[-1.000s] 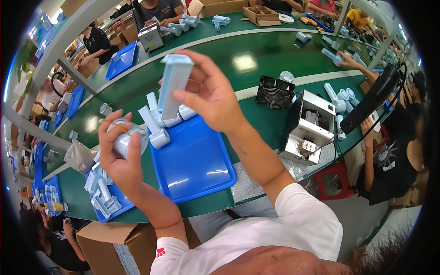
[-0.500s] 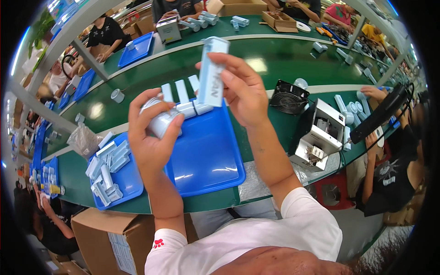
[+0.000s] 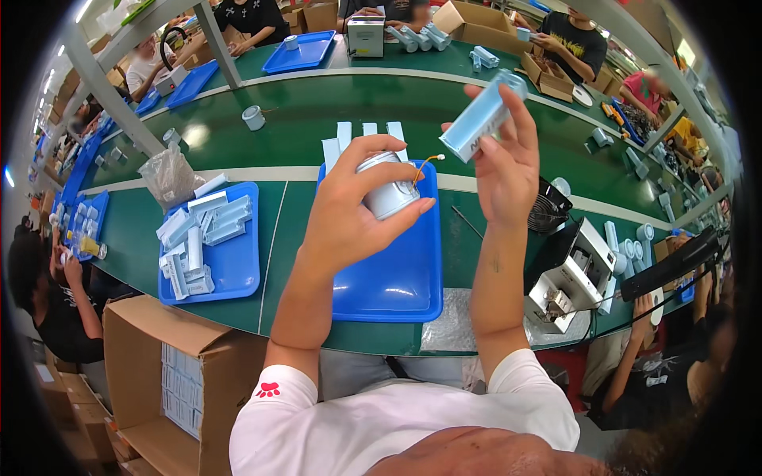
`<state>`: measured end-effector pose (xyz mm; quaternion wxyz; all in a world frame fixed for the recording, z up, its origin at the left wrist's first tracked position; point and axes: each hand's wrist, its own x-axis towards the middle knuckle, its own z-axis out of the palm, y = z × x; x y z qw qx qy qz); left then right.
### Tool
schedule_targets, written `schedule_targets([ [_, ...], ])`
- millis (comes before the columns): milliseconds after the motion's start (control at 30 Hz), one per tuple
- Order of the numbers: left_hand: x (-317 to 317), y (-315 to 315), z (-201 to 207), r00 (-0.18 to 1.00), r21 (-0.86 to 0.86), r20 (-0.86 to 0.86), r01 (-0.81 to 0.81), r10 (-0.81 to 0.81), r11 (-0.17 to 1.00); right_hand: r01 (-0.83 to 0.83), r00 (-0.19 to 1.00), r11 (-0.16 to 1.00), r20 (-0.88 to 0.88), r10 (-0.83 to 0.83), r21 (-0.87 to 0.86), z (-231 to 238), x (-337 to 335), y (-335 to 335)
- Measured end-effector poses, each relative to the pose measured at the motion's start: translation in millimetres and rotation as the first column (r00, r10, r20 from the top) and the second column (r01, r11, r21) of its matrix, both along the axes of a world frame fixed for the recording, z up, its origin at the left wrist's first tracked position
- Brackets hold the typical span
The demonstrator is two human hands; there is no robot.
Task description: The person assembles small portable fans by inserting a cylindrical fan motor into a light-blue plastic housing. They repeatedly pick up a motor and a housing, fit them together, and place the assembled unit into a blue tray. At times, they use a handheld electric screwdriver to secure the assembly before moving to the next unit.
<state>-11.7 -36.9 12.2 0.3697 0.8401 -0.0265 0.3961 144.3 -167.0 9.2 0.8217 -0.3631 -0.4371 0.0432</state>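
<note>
My left hand [image 3: 341,210] is closed around a light-blue round housing [image 3: 389,194]. A short orange-yellow wire with a small white connector [image 3: 439,158] sticks out of that housing. To the right and a little higher, my right hand [image 3: 508,163] grips a light-blue long hollow handle piece [image 3: 480,119] with dark print along its side. The handle piece is tilted, and a gap separates it from the housing. Below both hands lies a blue tray [image 3: 385,305]. Several pale-blue pieces [image 3: 344,135] stand in a row at its far edge, partly hidden by my left hand.
A second blue tray [image 3: 248,274] on the left holds a heap of light-blue pieces. A clear plastic bag [image 3: 169,178] sits behind it. On the right are a black fan [image 3: 552,205] and a white bench machine [image 3: 583,262]. An open carton [image 3: 139,333] stands lower left. Co-workers sit around.
The view has shifted. The housing has turned in my left hand, so its wire now shows. My right hand has tilted the handle piece from nearly upright to a slant and moved it rightward.
</note>
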Motion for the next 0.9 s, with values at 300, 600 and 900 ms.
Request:
schedule_targets([
  [300,2.9,11.1,-4.5,0.992,-0.038,0.095,-0.075,0.078,0.996,0.226,0.911,0.969,0.374,-0.175,-0.097,-10.3,13.3,-18.2],
  [600,2.1,5.7,-4.2,0.998,0.031,0.058,-0.033,0.031,0.999,0.083,0.993,0.98,0.069,-0.097,0.182,-12.8,20.7,-25.4],
  [900,2.3,0.1,-2.4,0.997,0.096,0.075,-0.037,0.03,0.995,-0.019,0.923,0.995,0.383,-0.018,0.094,-7.1,4.3,-19.4],
])
